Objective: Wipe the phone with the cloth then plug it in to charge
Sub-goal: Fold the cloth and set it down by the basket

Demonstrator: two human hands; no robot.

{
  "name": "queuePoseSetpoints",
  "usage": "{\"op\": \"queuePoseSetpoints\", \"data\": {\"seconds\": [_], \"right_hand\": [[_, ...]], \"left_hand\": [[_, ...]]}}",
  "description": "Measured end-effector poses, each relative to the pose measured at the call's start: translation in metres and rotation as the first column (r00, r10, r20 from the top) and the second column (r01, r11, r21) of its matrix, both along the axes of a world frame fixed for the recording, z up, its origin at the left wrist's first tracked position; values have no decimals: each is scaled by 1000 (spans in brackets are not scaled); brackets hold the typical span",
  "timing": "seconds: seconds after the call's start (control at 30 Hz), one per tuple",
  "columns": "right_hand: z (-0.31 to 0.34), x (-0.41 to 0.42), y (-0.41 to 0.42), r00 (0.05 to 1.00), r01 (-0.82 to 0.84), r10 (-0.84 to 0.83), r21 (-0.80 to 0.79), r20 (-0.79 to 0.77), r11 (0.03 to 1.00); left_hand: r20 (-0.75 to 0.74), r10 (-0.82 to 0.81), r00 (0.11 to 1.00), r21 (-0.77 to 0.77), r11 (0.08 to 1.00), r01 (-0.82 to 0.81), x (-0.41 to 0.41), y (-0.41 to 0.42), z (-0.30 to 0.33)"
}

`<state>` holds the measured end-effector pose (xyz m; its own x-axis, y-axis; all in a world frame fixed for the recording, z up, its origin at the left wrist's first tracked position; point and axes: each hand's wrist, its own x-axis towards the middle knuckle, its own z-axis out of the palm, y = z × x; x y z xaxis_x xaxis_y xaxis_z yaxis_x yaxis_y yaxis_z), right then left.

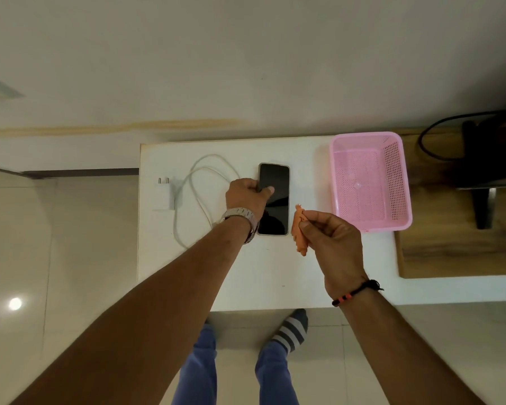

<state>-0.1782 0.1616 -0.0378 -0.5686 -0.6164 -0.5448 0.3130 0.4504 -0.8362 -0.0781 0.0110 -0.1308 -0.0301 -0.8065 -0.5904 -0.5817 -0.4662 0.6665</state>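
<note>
A white rectangular worktop carries everything. At its centre lies the black-screened smartphone in a pale beige case, flat and face up, long side pointing toward twelve o'clock. The left hand comes in from seven o'clock and closes on the phone's left edge: the thumb lies across the dark glass, the other fingers are curled at the side of the case. A silver metal wristwatch sits on that wrist.

At three o'clock of the phone, just beside its lower right corner, the right hand is lifted a little over the worktop. Its fingers and thumb are pinched shut on a small bunched orange cloth, which hangs down from the grip; whether the cloth touches the worktop cannot be told. A black cord bracelet with red beads circles that wrist.

At nine o'clock of the phone a white charging cable lies in loose loops, running to a white two-pin wall charger lying flat near the worktop's left edge. The cable's free end is hidden by the left hand.

At two o'clock of the phone stands a pink perforated plastic basket, upright, with nothing visible inside it but its own mesh floor.
</note>
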Motion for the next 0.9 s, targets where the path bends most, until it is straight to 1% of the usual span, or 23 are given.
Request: {"op": "queuePoseSetpoints", "data": {"seconds": [0.07, 0.13, 0.2, 0.23, 0.27, 0.3, 0.33, 0.37, 0.4, 0.43, 0.47, 0.5, 0.57, 0.6, 0.67, 0.7, 0.77, 0.83, 0.9], "right_hand": [[-1, 0, -2, 997, 39, -40, 22, 59, 999], [-2, -1, -4, 987, 70, -74, 36, 141, 997], [-4, -2, -6, 976, 75, -83, 51, 201, 996], [-5, -3, -7, 968, 78, -89, 53, 234, 996], [-7, -5, -8, 957, 84, -93, 45, 276, 995], [-8, -7, -9, 940, 91, -96, 30, 328, 995], [-10, -9, -10, 920, 97, -94, 12, 381, 995], [-11, -10, -12, 900, 98, -86, -8, 427, 995], [-12, -10, -14, 883, 98, -75, -26, 463, 995], [-12, -10, -16, 866, 103, -69, -43, 495, 994], [-12, -10, -18, 849, 116, -69, -57, 524, 992], [-10, -10, -19, 831, 133, -77, -62, 551, 989], [-7, -7, -21, 819, 140, -73, -75, 569, 987], [-5, -6, -23, 843, 102, -43, -81, 537, 991], [-1, -1, -26, 914, 8, 10, -42, 405, 999], [0, 1, -28, 941, 12, -12, 2, 339, 1000], [-2, 3, -30, 960, 102, -118, 78, 253, 992], [-5, 2, -29, 954, 169, -192, 114, 231, 979], [-9, 1, -23, 947, 202, -233, 155, 221, 967]], "left_hand": [[172, -97, 980, -54, 993, 107, 2, -4, -2], [297, -178, 938, -49, 978, 201, 3, -8, -1], [361, -207, 909, -79, 965, 251, 5, -8, 9], [362, -218, 906, -123, 952, 279, 6, -7, 16], [330, -244, 912, -161, 937, 309, 7, -4, 23], [234, -283, 930, -176, 928, 327, 9, -1, 31], [66, -311, 948, -120, 941, 317, 10, 2, 42], [-156, -298, 942, 22, 952, 305, 11, 5, 54], [-365, -233, 901, 198, 926, 320, 14, 7, 65], [-499, -180, 848, 314, 874, 370, 17, 7, 73], [-554, -188, 811, 338, 839, 425, 20, 7, 78], [-556, -221, 801, 315, 836, 450, 21, 7, 81], [-486, -274, 830, 235, 874, 426, 21, 2, 82], [-440, -293, 849, 189, 894, 406, 21, -1, 81], [-383, -349, 855, 126, 897, 423, 18, -9, 80], [-378, -372, 848, 119, 889, 443, 17, -13, 81], [-369, -410, 834, 118, 869, 480, 13, -20, 82], [-345, -461, 818, 97, 849, 519, 11, -27, 85], [-299, -511, 806, 71, 830, 553, 8, -32, 88]]}}
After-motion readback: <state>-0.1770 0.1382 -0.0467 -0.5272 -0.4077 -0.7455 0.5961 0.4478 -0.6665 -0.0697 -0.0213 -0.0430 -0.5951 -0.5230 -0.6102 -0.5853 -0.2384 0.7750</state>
